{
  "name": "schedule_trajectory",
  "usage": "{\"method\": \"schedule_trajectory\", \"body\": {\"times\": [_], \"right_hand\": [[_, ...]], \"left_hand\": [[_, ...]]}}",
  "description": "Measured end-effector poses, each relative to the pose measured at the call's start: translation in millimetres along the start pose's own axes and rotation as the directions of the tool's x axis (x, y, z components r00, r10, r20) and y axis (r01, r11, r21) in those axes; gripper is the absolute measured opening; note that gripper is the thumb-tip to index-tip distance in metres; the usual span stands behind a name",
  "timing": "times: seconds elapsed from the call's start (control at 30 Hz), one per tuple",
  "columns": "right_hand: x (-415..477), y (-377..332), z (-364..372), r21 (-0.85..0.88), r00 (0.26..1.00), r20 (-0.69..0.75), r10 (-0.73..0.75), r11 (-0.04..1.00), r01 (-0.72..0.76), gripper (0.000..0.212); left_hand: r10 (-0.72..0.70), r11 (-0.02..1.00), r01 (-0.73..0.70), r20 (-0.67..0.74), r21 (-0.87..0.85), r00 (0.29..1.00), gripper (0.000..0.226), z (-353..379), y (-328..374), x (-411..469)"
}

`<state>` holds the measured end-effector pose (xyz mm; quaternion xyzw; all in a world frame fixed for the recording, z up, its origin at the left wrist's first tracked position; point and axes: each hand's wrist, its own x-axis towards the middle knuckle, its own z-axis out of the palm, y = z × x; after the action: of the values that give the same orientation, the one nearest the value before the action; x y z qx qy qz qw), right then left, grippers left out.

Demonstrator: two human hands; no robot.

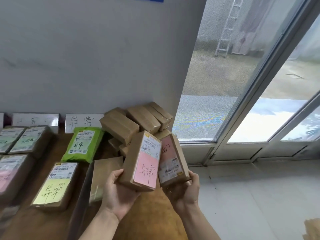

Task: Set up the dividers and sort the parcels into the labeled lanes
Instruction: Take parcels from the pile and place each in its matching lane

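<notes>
My left hand (116, 193) holds a brown parcel (142, 161) with a pink handwritten label, lifted above the table. My right hand (187, 193) holds a second brown parcel (172, 160) with a pink label and a barcode sticker, tilted beside the first. On the wooden table (43, 222) lie a green mailer bag (83, 144) and a box with a yellow label (55, 186), both below a white handwritten lane sign (83, 121) at the wall. A cardboard divider (83, 186) stands on edge between that lane and my hands.
A heap of plain brown boxes (136, 122) is stacked in the corner by the wall. More labeled parcels (19, 141) fill the lanes at the left under another sign (34, 119). A glass door (242, 84) and tiled floor (259, 196) lie to the right.
</notes>
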<state>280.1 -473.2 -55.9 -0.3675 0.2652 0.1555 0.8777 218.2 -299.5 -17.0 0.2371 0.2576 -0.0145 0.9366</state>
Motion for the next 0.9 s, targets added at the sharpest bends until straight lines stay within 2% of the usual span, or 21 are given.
{"method": "schedule_trajectory", "body": {"times": [0.1, 0.23, 0.3, 0.37, 0.43, 0.47, 0.5, 0.53, 0.57, 0.63, 0.77, 0.83, 0.9], "right_hand": [[-8, 0, 6, 0.012, 0.997, 0.07, 0.042, 0.999, -0.043, 0.072], [-18, -2, 12, -0.07, 0.962, 0.24, 0.129, 0.991, -0.115, 0.053], [-26, 1, 20, -0.099, 0.942, 0.307, 0.134, 0.989, -0.108, 0.056], [-32, 5, 28, -0.161, 0.922, 0.371, 0.114, 0.985, -0.057, 0.058], [-42, 9, 37, -0.264, 0.892, 0.442, 0.097, 0.964, 0.025, 0.022], [-44, 11, 40, -0.305, 0.885, 0.459, 0.079, 0.95, 0.073, 0.01], [-46, 14, 43, -0.351, 0.881, 0.467, 0.073, 0.93, 0.109, 0.012], [-48, 16, 47, -0.414, 0.881, 0.465, 0.083, 0.9, 0.133, 0.024], [-49, 19, 51, -0.468, 0.882, 0.462, 0.095, 0.871, 0.151, 0.039], [-50, 24, 57, -0.547, 0.884, 0.456, 0.101, 0.816, 0.189, 0.053], [-65, 24, 74, -0.642, 0.891, 0.447, 0.079, 0.721, 0.258, 0.048], [-72, 22, 84, -0.694, 0.89, 0.444, 0.102, 0.668, 0.27, 0.04], [-79, 23, 95, -0.779, 0.876, 0.442, 0.195, 0.567, 0.267, 0.047]], "left_hand": [[0.016, 1.0, -0.016, 0.009, 0.018, 1.0, 0.061, 3, 3, -10], [0.116, 0.991, -0.112, -0.046, 0.069, 0.992, 0.047, 2, 4, -28], [0.182, 0.973, -0.166, -0.089, 0.158, 0.979, 0.033, 1, 3, -39], [0.256, 0.927, -0.203, -0.139, 0.314, 0.957, 0.032, 1, 2, -48], [0.371, 0.851, -0.273, -0.146, 0.449, 0.917, 0.035, 3, 1, -59], [0.423, 0.805, -0.311, -0.12, 0.505, 0.898, 0.049, 2, 2, -64], [0.462, 0.751, -0.338, -0.085, 0.567, 0.883, 0.072, 0, 3, -67], [0.483, 0.709, -0.348, -0.063, 0.614, 0.873, 0.094, -4, 5, -68], [0.498, 0.679, -0.351, -0.052, 0.644, 0.866, 0.105, -9, 8, -71], [0.503, 0.677, -0.366, -0.04, 0.638, 0.863, 0.099, -18, 16, -78], [0.527, 0.692, -0.427, -0.003, 0.583, 0.85, 0.084, -37, 41, -100], [0.523, 0.695, -0.465, 0.058, 0.549, 0.851, 0.091, -48, 58, -118], [0.482, 0.691, -0.474, 0.141, 0.545, 0.865, 0.105, -59, 76, -135]]}}
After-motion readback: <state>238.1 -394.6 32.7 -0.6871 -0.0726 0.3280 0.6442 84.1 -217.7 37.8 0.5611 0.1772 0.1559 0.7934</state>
